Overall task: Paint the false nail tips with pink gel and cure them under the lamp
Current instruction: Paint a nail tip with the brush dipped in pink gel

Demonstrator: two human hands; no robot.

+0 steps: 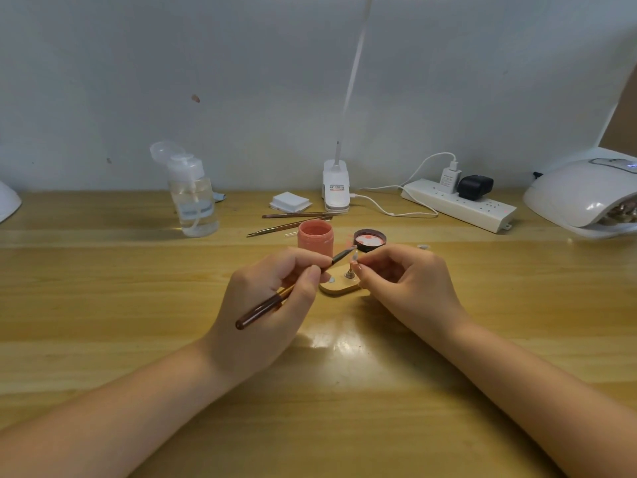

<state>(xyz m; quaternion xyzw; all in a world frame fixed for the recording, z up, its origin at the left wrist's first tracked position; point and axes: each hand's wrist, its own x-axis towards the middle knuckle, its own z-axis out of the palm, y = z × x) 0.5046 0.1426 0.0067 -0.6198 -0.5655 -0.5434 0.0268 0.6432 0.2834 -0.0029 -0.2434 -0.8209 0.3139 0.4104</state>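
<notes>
Our left hand (265, 305) pinches a thin brown brush (275, 298) in its grip. Our right hand (406, 281) pinches a tiny clear nail tip (354, 259), just above the small wooden stand (339, 288) on the yellow wooden bench (344, 391). The open pink gel jar (315, 238) sits just behind.

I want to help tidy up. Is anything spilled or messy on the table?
Nothing looks spilled. The pink gel jar stands open, its lid lying upside down beside it, smeared pink inside. One loose nail tip lies alone on the table.

Pink jar (315, 238) just behind hands
</notes>
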